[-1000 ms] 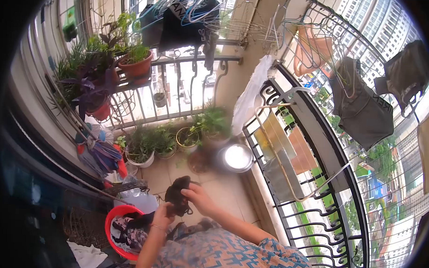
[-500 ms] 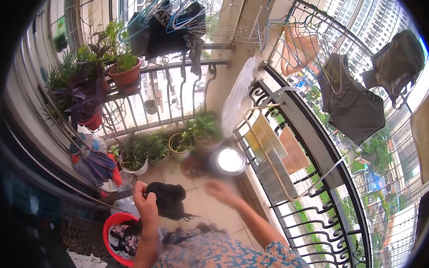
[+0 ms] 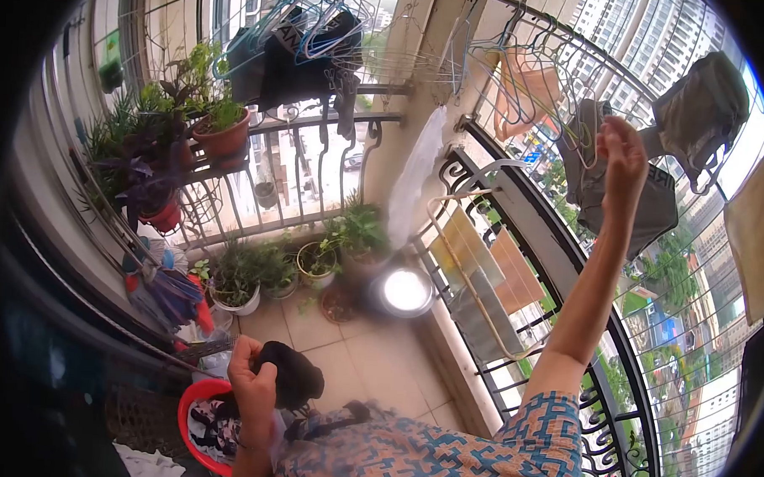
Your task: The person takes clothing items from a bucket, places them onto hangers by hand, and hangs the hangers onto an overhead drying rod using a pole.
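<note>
My left hand (image 3: pixel 253 375) is closed on a bunched black garment (image 3: pixel 291 378) low in front of me, beside the red basin (image 3: pixel 192 438). What kind of garment it is cannot be made out. My right arm is stretched up to the right. At its end, my right hand (image 3: pixel 622 154) is raised with loosely bent fingers, and nothing shows in them. It is close to several hangers (image 3: pixel 530 84) on the rail and overlaps the dark grey hanging garment (image 3: pixel 639 222) in view; whether it touches anything cannot be told.
Patterned laundry lies in the red basin. Potted plants (image 3: pixel 238 275) line the far railing, with more pots on the left rack. A shiny round basin (image 3: pixel 404 291) sits near the corner. Black clothes (image 3: pixel 296 59) hang at the back. A folding rack (image 3: pixel 473 284) leans against the right railing.
My right hand has gone from low over the floor up and right to the hanging clothes. My left hand still has the black garment, now slightly lower and more bunched.
</note>
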Tool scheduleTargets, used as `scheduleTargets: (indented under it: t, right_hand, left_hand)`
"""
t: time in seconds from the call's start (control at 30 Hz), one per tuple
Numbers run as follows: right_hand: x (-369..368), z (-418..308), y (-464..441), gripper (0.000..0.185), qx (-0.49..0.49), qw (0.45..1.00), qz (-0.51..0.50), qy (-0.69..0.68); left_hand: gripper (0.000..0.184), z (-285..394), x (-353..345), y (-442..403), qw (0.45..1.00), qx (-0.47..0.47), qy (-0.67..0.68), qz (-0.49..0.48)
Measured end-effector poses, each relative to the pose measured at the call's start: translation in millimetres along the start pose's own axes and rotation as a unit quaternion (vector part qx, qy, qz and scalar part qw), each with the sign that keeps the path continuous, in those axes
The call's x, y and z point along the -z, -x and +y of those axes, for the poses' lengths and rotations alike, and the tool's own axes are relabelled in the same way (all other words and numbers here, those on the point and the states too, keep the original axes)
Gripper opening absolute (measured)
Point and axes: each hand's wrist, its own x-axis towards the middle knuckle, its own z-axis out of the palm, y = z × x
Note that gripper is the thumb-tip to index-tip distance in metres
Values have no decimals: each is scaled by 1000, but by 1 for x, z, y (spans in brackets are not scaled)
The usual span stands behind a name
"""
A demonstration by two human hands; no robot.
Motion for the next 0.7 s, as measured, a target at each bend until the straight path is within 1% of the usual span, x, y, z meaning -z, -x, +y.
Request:
scheduleTargets:
  t: [0.07, 0.17, 0.2, 0.3, 0.33, 0.43, 0.47, 0.6, 0.7]
  right_hand:
    - [16, 19, -47, 21, 31, 999, 15, 30]
    - [30, 53, -98, 22, 18, 992, -13, 121]
    - [28, 65, -107, 24, 16, 992, -25, 119]
    - [13, 75, -115, 28, -1, 970, -82, 228]
    - [6, 79, -115, 33, 23, 958, -91, 272]
    - [-11, 70, -104, 36, 39, 914, -132, 382]
    - [-19, 67, -98, 35, 16, 905, -115, 408]
    - [-35, 67, -97, 29, -23, 868, -110, 483]
    - [-39, 74, -101, 30, -4, 883, -91, 461]
  left_hand:
    - [15, 5, -2, 3, 1000, -9, -12, 3]
    - [14, 3, -4, 6, 1000, -9, -27, -2]
    - [13, 1, -5, 7, 999, -7, -31, -5]
    - [13, -4, -8, 7, 999, 5, -30, -12]
    - [13, -7, -9, 8, 999, 3, -34, -15]
    - [13, -10, -11, 9, 999, 7, -41, -23]
    - [13, -7, -13, 10, 999, 14, -39, -25]
    - [13, -12, -13, 11, 998, 20, -48, -19]
    - [13, -8, -14, 14, 998, 52, -27, -15]
